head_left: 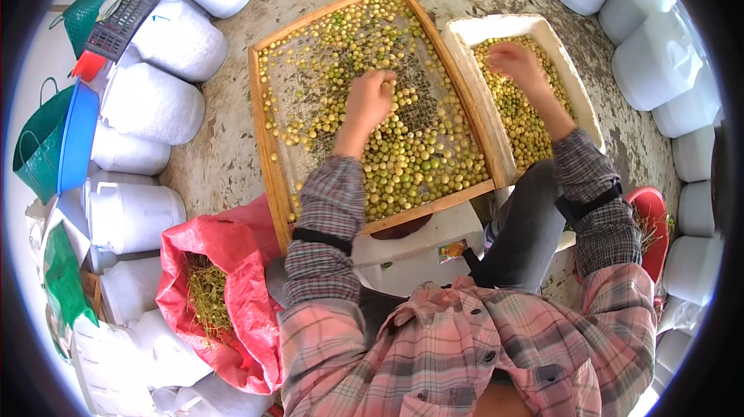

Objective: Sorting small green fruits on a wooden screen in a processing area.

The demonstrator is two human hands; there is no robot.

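- Nearest, at six o'clock, the person's pink plaid shirt fills the lower frame; both forearms in darker checked sleeves reach away over the work, each with a black band above the elbow.
- At eight o'clock a red woven sack (232,277) lies open beside the person, stems and green trimmings (205,293) showing inside, close enough to take in refuse by hand.
- The wooden-framed mesh tray (267,161) rests tilted on a white box (422,250) near the knees, so its near edge sits within easy reach; small yellow-green round fruits (418,157) lie spread in one layer over the mesh, which lets each be seen singly.
- The left hand (368,99), toward twelve o'clock on the tray, has its grip curled down among the fruits; whether it is closed on any I cannot tell.
- The right hand (518,64), at one o'clock, hovers over the white foam box (473,33) set just beside the tray's right rail; its grip looks loosely spread above the fruits heaped inside, but the blur leaves this unsure.
- Farther out, white plastic drums (155,103) ring the concrete floor; at ten o'clock sit a blue basin (77,138) and green baskets (35,153).
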